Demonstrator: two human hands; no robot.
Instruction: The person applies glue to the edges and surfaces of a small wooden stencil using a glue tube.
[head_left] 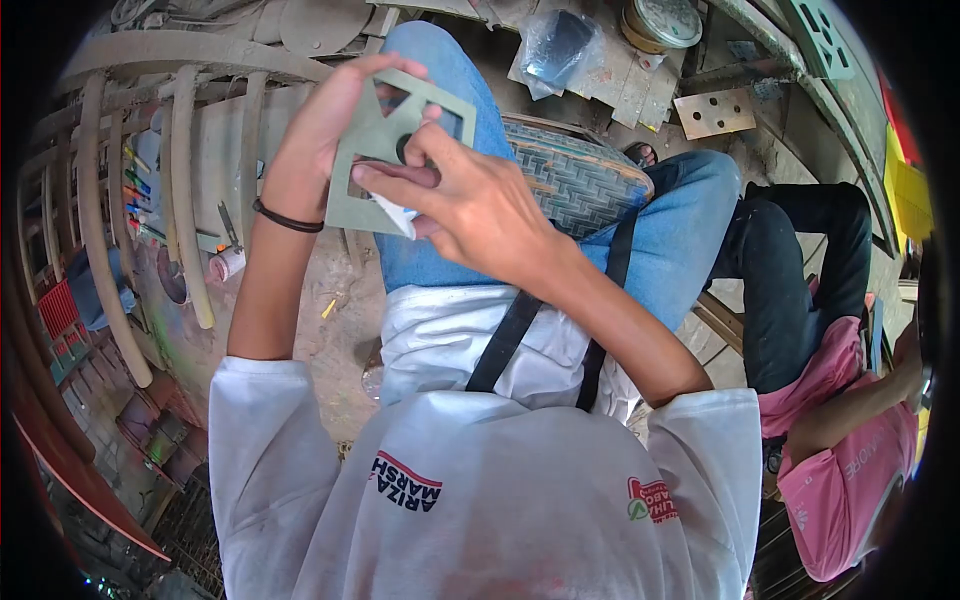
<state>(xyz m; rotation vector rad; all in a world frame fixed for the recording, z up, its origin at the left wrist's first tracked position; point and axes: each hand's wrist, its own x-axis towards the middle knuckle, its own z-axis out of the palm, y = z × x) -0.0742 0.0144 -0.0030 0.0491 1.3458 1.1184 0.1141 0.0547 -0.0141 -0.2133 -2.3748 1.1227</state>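
Panel [352,212], grey-green, with cut-outs: raised over a denim-clad thigh [425,262], tilted. Left hand [318,125]: fingers closed on its edge. Right hand [495,210]: fingers narrowed on a pale folded piece [398,217] by an opening. Risk: uneven pressure could twist the panel loose, or crack its thin strips between holes.

Bare L hand [335,115] raised, fingers curled; bare R hand [475,195] angled inward w/ elbow bent, fingers flexed.

White shirt [500,480]: "ARIZA MARSH", upside down; its logo [652,500]: partial "LIHA", "ABO"; pink shirt [840,490]: "MORE", partly readable.
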